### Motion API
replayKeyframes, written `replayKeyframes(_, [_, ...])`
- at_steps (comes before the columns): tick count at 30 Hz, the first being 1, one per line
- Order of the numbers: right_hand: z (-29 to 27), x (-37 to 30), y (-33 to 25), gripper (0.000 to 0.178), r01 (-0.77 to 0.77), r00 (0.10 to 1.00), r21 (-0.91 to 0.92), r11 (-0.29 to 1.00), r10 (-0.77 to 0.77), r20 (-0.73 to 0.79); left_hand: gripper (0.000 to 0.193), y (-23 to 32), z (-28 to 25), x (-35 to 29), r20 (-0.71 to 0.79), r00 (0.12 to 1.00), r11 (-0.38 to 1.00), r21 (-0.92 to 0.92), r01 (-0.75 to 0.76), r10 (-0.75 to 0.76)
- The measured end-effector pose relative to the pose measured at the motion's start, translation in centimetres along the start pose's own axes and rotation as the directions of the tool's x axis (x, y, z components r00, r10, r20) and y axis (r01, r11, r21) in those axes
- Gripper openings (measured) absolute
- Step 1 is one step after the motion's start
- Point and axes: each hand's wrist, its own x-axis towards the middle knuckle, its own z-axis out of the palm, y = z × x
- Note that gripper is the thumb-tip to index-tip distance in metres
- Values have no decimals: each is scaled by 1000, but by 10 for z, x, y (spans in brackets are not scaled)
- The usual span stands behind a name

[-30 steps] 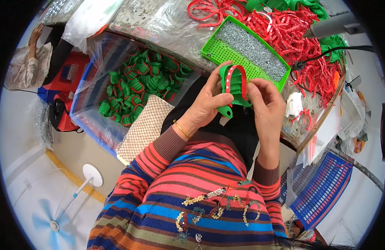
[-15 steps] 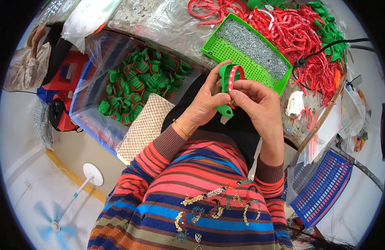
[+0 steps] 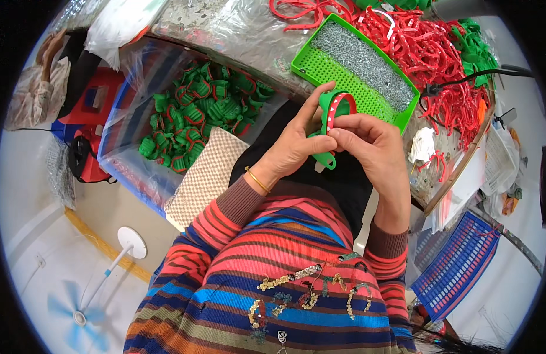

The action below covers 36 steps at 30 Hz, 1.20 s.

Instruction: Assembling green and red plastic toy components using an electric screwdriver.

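Above the lap, just short of the worktop edge: left hand and right hand close together, fingertips meeting, both pinched on a green plastic clip with a red studded strip looped over its top. Directly behind the clip, a green perforated tray filled with small silvery metal bits. Farther back and to the right, a heap of red plastic strips with green pieces mixed in, crossed by a black cable. To the left, below worktop level, a clear-lined striped bag holding finished green-and-red clips; beside it a beige woven cushion. Lower right, a blue slatted basket. On the floor at lower left, a white fan stand.
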Motion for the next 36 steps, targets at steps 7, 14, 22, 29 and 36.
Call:
replayKeyframes(7, [-2, -4, -8, 17, 27, 999, -71, 997, -28, -18, 91, -6, -2, 0, 16, 999, 987, -154, 50, -49])
replayKeyframes(14, [-30, 4, 7, 19, 111, 929, -306, 945, -208, -306, 87, 3, -2, -2, 31, 991, 928, -348, 132, -129])
replayKeyframes(22, [-23, 12, 22, 16, 22, 975, -193, 981, -64, -214, 87, 1, -1, -1, -15, 996, 952, -295, 82, -91])
replayKeyframes(29, [-28, 14, 25, 14, -2, 983, -163, 987, -29, -183, 87, 1, 3, -2, -23, 996, 957, -279, 80, -90])
replayKeyframes(36, [-33, 14, 32, 12, -7, 988, -131, 991, -14, -156, 87, -1, 9, -5, -41, 996, 985, -156, 69, -76])
